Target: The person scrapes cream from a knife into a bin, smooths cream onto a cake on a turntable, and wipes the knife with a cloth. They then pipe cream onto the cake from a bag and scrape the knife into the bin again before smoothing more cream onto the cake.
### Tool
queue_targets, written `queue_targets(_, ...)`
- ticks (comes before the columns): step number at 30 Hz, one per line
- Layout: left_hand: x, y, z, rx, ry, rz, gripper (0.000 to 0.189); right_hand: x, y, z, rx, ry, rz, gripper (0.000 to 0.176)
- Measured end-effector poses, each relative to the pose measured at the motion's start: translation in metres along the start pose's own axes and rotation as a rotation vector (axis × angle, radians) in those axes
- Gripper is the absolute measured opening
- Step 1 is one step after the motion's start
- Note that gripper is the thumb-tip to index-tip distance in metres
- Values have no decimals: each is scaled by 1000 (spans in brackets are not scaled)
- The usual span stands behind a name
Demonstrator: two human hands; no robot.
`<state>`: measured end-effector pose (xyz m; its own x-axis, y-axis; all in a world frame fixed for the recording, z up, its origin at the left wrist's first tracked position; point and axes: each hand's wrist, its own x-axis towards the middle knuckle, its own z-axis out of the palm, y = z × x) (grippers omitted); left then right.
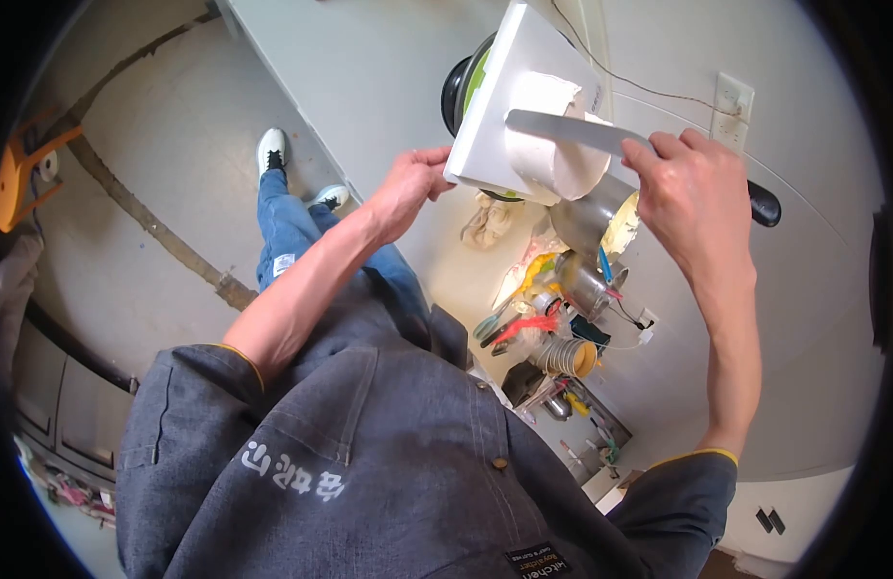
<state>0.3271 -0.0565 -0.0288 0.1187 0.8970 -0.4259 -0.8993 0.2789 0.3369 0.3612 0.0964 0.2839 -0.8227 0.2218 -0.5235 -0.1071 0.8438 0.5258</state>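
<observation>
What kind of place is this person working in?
Probably a baking or cake-decorating kitchen. The left hand holds a white board carrying a frosted cake, the right hand lays a long spatula against it, and tool containers stand nearby.

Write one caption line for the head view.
Left hand grips a white board bearing a cake; right hand holds a long spatula against it.

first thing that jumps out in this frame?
Top centre: a white cake sits on a white board, and the left hand grips the board's near corner. The right hand holds a long spatula with its blade across the cake. Just below, a clutter of tools and cups crowds the counter.
</observation>
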Motion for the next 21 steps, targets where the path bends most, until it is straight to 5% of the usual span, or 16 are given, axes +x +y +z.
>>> queue_targets(7,0,36,-5,-182,-2,289,93,-9,-20,-5,-7,15,-65,6)
queue_targets(13,-13,18,-9,-103,-13,-43,93,-11,-24,-9,-40,-64,-40,23)
queue_targets(21,-7,28,-10,-113,-24,102,85,-8,-25,-13,-11,-111,-95,28)
